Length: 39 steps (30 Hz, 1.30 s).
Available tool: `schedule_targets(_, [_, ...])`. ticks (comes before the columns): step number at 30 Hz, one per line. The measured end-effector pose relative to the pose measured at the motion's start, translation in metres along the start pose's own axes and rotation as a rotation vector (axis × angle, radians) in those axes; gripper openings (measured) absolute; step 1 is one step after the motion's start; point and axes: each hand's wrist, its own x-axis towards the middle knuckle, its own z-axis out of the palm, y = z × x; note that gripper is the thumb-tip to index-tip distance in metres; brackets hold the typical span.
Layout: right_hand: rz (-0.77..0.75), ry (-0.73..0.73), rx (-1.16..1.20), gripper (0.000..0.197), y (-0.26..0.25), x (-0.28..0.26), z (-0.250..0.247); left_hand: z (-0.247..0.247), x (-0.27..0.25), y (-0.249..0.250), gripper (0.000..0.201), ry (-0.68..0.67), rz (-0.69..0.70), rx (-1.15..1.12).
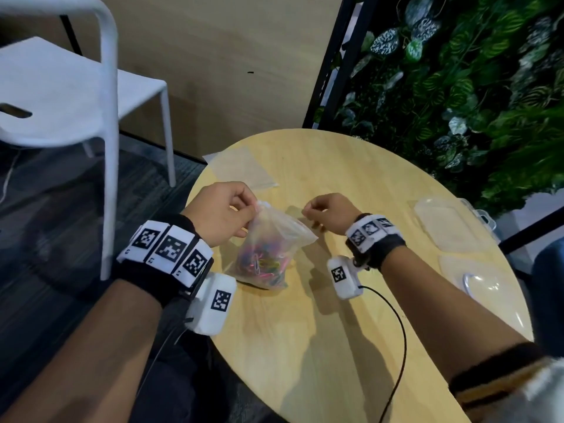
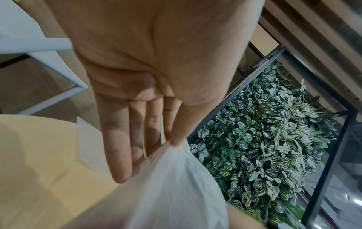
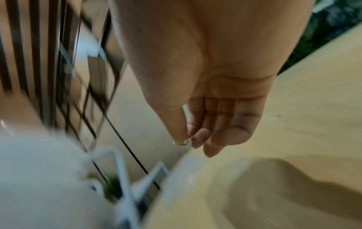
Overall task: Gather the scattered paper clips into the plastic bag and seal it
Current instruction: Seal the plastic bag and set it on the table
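Observation:
A clear plastic bag [image 1: 274, 236] stands on the round wooden table [image 1: 351, 331], with several coloured paper clips [image 1: 264, 264] heaped in its bottom. My left hand [image 1: 254, 209] pinches the bag's top left corner between thumb and forefinger. In the left wrist view the left hand [image 2: 173, 142] holds the bag [image 2: 176, 186] pulled taut, with the other fingers straight. My right hand [image 1: 306, 212] is at the right end of the bag's top edge. In the right wrist view the right hand [image 3: 188, 141] pinches a thin clear strip of that edge. No loose clips show on the table.
A second, empty plastic bag [image 1: 241, 169] lies flat at the table's far left edge. Clear plastic containers [image 1: 448, 221] and a clear lid [image 1: 479, 285] lie at the right edge. A white chair [image 1: 61, 96] stands to the left. A plant wall [image 1: 457, 87] rises behind.

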Motion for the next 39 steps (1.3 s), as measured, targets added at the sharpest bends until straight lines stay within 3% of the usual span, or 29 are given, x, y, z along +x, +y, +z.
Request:
schedule_targets(3, [-0.16,-0.051,0.415,0.009,-0.026,-0.038,-0.019,0.0,0.0,0.0,0.013,0.009,-0.005,-0.001])
schedule_targets(8, [-0.315,-0.09,0.049,0.009,-0.038,-0.061,-0.015,0.003,-0.002,0.003,0.015,0.009,-0.013,-0.009])
schedule_targets(11, [-0.324,-0.079,0.037,0.013,-0.041,-0.058,-0.02,0.003,-0.004,0.005,0.016,0.01,-0.013,-0.02])
schedule_targets(15, [-0.401,0.057,0.057,0.016,-0.057,-0.051,-0.018,0.001,-0.005,0.006,0.017,-0.013,-0.011,-0.037])
schedule_targets(22, [-0.443,0.051,0.002,0.014,-0.082,-0.042,0.009,-0.001,-0.006,0.007,0.016,-0.037,-0.004,-0.01])
schedule_targets(26, [-0.486,0.03,-0.177,0.011,-0.082,-0.041,0.023,-0.001,-0.003,0.0,0.015,0.033,-0.026,0.05])
schedule_targets(30, [-0.335,-0.029,-0.352,0.015,-0.054,-0.043,0.012,-0.006,0.01,-0.013,0.023,0.194,-0.11,0.128])
schedule_targets(34, [-0.148,-0.105,-0.324,0.024,-0.014,-0.046,0.001,0.014,0.033,-0.017,0.022,0.172,-0.172,0.232])
schedule_targets(39, [0.062,0.126,-0.409,0.031,0.048,-0.043,-0.049,0.03,0.077,-0.013,0.019,0.195,-0.113,0.569])
